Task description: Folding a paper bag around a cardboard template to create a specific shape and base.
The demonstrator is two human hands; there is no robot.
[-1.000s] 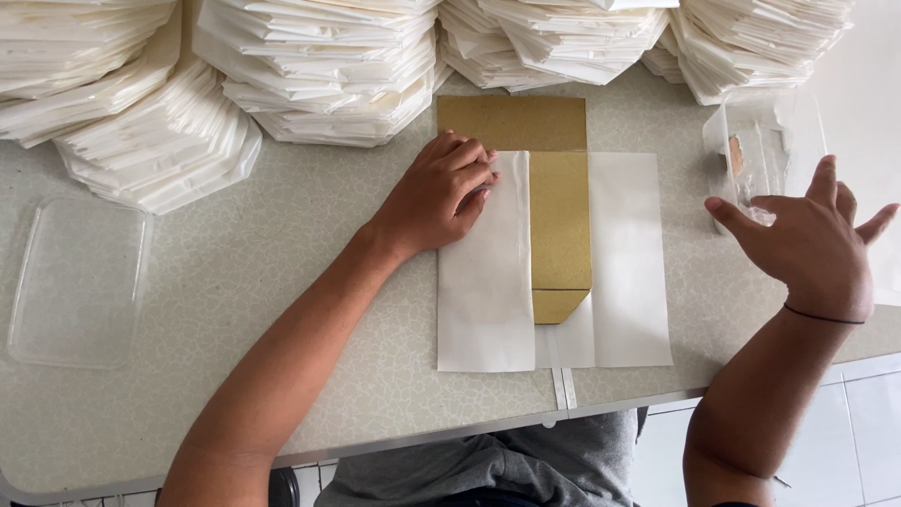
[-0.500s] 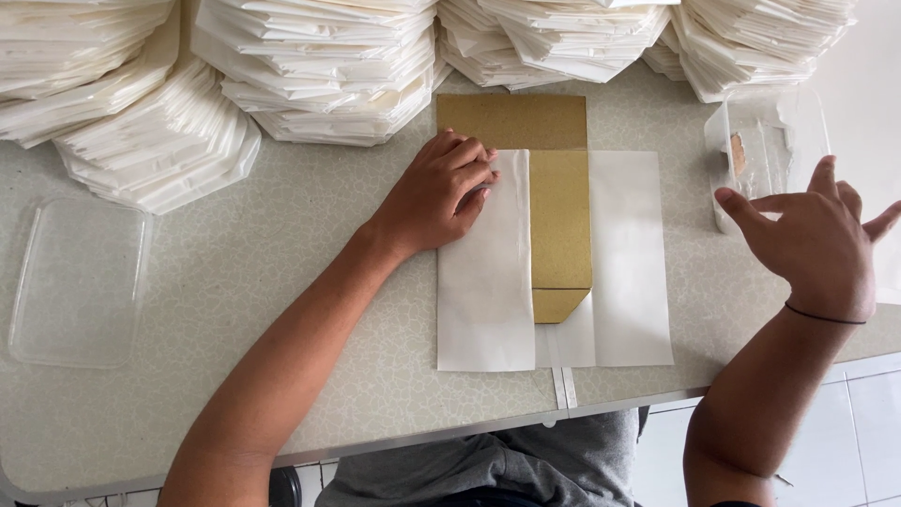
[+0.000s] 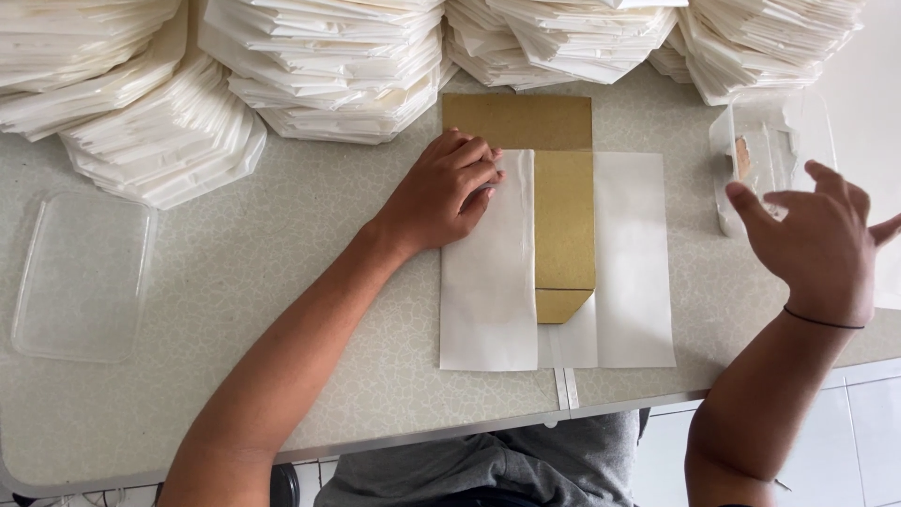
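Folding work at centre frame: white sheet (image 3: pixel 633 272) flat on the surface (image 3: pixel 282 282), with a gold-brown card (image 3: pixel 563 216) on top of it as a former, the card's upper end sticking out past the sheet toward the top of the frame. Left flap (image 3: pixel 488 291) of the sheet already turned over the card's left edge.

Left hand (image 3: pixel 441 192) palm down on the upper part of that flap, fingers slightly curled, pressing and gripping nothing. Right hand (image 3: pixel 817 249) at right of frame, lifted, open, fingers spread, empty, just below a clear tub (image 3: pixel 751 160) in the upper right.

Judged from this:
- Hold the flap with flat fingertips, not knuckles, to avoid denting the paper.
- Press right at the card's edge, where the crease forms; pressure further left probably lets the flap spring up.
- Run the crease from the top end down toward the bottom of the frame in one stroke.
- Check that the flap's long edge lies parallel to the card; looks true so far.
- Mind the card: likely to slide under a sideways push.

Elsewhere: tall stacks of folded white paper (image 3: pixel 319 66) along the top of the frame, near the card's upper end; clear lid (image 3: pixel 80 272) at left, well apart.
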